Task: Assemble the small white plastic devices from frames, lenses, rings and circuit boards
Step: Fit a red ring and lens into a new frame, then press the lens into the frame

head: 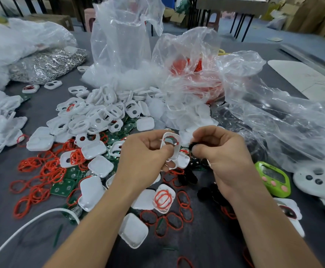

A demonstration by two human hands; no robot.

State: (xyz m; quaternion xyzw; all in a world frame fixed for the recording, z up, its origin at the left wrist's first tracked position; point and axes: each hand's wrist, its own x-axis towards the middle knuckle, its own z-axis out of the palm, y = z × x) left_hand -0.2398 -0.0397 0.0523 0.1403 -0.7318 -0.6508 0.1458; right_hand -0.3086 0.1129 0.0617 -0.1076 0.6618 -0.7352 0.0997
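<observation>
Centrally: left hand (144, 151), fingers curled, thumb and fingertips pinching a white frame (171, 133) near its lower edge. The frame is a thin, glossy rounded rectangle, held roughly upright with its open face toward the camera. A strip of red ring and a sliver of green board show inside the rim.

Right hand (221, 151) sits just right of the frame. Thumb and forefinger pinch a small black piece (192, 147), roundish and matte. The other fingers are folded toward the palm. Cannot tell whether the black piece touches the frame.

Below the frame, on the grey table (206, 246):
- smooth white shells (133, 231), closed and pillow-shaped
- one open shell (170, 204) with thin red loops coiled inside
- a cluster of black parts (190, 176), shapes hard to tell

Left of the frame:
- loose red rings (47, 171), thin, rubbery, oval
- these lie scattered over square green circuit boards (63, 187) with round shiny contacts

Behind and left of the frame:
- a heap of white frames (100, 111), glossy, most with two cut-outs

Behind the frame:
- crinkled clear plastic bags (119, 45)
- one bag holds a red mass (194, 74)

Far left behind the frame:
- a bag of silvery metal loops (47, 64)

Right of the frame:
- a lime-green timer (273, 178) with pink buttons
- just beside the timer, a white controller (312, 182) with dark round buttons

Lower left of the frame:
- a white cable (22, 227) curves across the table
</observation>
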